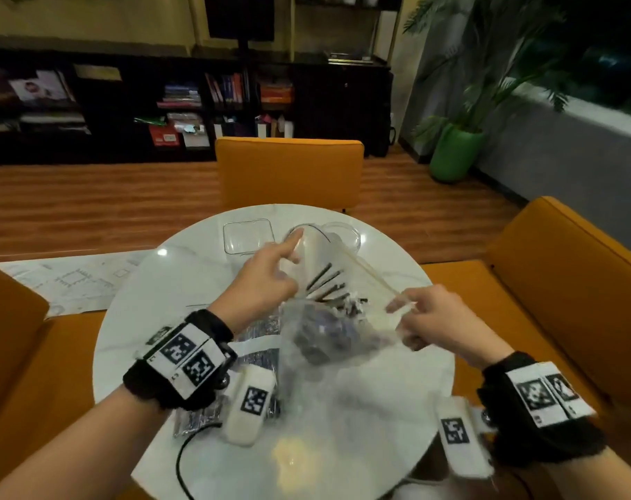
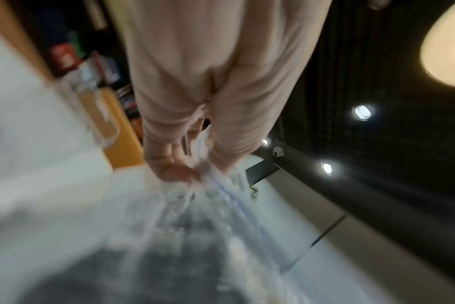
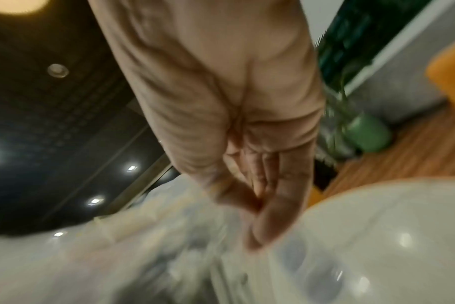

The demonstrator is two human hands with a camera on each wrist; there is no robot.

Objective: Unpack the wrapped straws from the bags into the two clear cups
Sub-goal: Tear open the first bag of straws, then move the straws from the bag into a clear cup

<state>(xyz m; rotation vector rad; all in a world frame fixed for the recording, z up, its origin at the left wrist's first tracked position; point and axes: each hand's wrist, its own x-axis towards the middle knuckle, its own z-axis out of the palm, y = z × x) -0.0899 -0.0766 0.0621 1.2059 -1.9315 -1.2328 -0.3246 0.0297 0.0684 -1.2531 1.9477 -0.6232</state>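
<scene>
A clear plastic bag (image 1: 339, 304) of dark wrapped straws (image 1: 325, 283) hangs above the round white table (image 1: 133, 319), its mouth stretched between both hands. My left hand (image 1: 270, 279) pinches the bag's left corner (image 2: 203, 164), index finger pointing out. My right hand (image 1: 426, 315) pinches the right corner of the mouth; in the right wrist view thumb and fingers (image 3: 257, 197) press together on blurred plastic. Two clear cups (image 1: 339, 234) stand behind the bag at the far side, partly hidden. Another bag of straws (image 1: 260, 351) lies flat under my left wrist.
A clear square container (image 1: 247, 234) sits at the table's far left. Orange chairs stand beyond the table (image 1: 288, 171) and at the right (image 1: 566, 268). A paper plan (image 1: 72, 279) lies to the left. A black cable (image 1: 184, 456) runs over the near table edge.
</scene>
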